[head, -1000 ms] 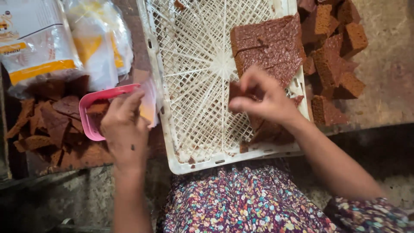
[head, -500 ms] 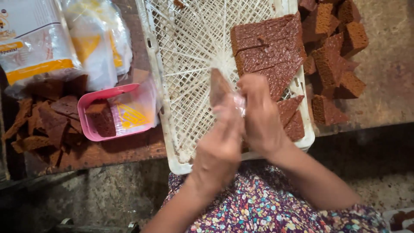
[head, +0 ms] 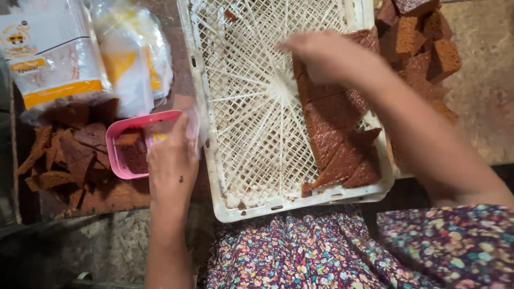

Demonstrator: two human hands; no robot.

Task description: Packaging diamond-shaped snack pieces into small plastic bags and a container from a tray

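My left hand (head: pixel 172 156) rests on the right edge of a pink plastic tray (head: pixel 119 155) that holds a brown cake piece (head: pixel 134 150); its fingers lie over a clear wrapper there. My right hand (head: pixel 321 53) reaches into the white lattice crate (head: pixel 251 118), its fingers on the top of a row of brown cake slabs and triangles (head: pixel 337 139) along the crate's right side. Whether it grips a piece I cannot tell.
Printed plastic bags (head: pixel 59 59) lie at the top left. Loose brown cake offcuts (head: pixel 59 160) are piled left of the pink tray. More cake blocks (head: pixel 423 48) are stacked right of the crate. A flowered dress (head: pixel 321 251) covers my lap.
Both hands were together over the crate wrapping a piece. The left hand has moved back to the pink tray, and the right has reached up to the cake slabs.
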